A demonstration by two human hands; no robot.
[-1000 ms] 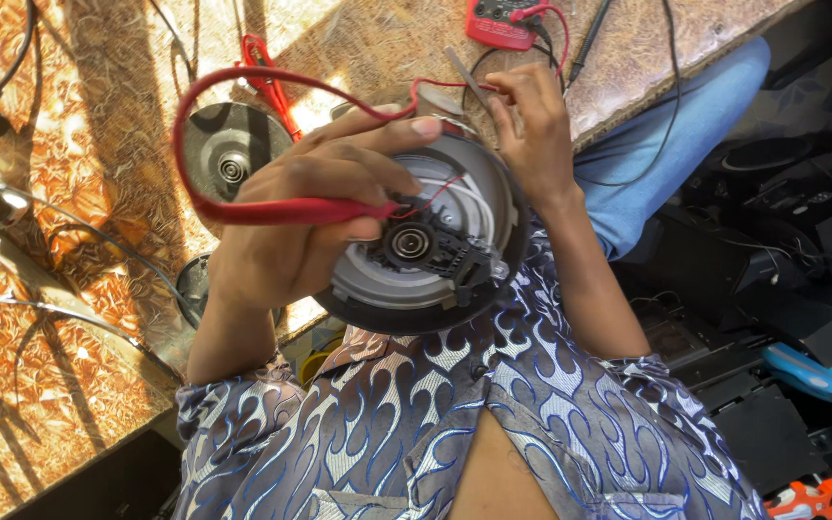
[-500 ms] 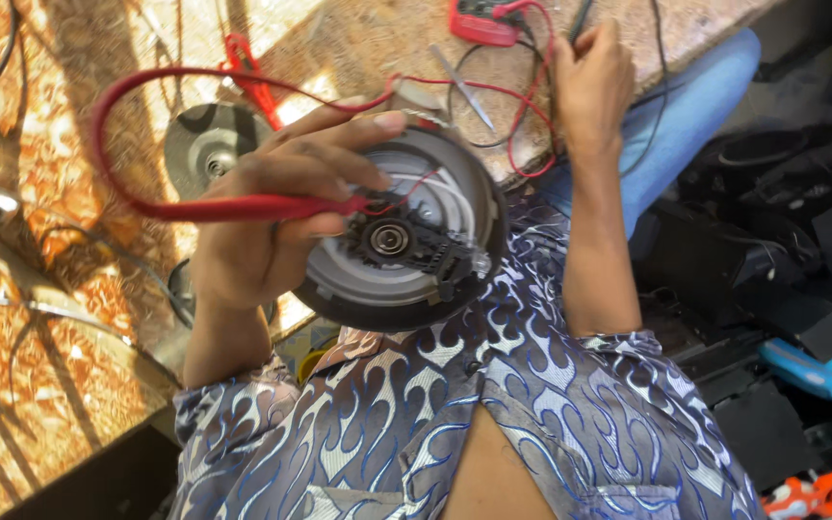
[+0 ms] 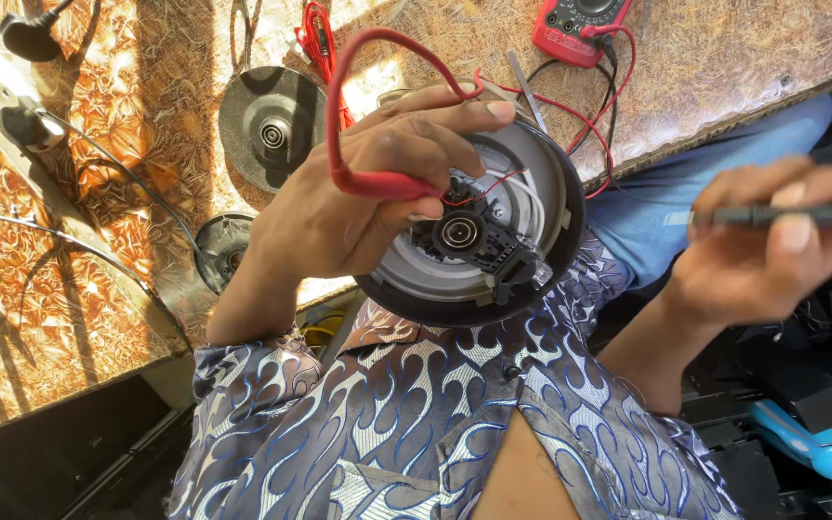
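My left hand (image 3: pixel 339 202) holds up a round black appliance base (image 3: pixel 522 279) with its underside facing me, showing a grey plate, a black centre connector and thin wires. The same hand pinches a red meter probe (image 3: pixel 377 183) against the base, and its red lead loops above the fingers. My right hand (image 3: pixel 753 260) is out to the right, apart from the base. It is closed on a thin black probe (image 3: pixel 772 217) held level.
A red multimeter (image 3: pixel 575 29) lies on the patterned brown tabletop (image 3: pixel 69 289) with red and black leads. Two round metal discs (image 3: pixel 272 130) (image 3: pixel 221 248) sit on the table's left. Plugs in a power strip (image 3: pixel 21 125) are far left. A blue tool (image 3: pixel 806 443) lies lower right.
My right hand left the base, reached to the table by the multimeter, and came back to the right holding the black probe. My left hand kept the base and red probe.
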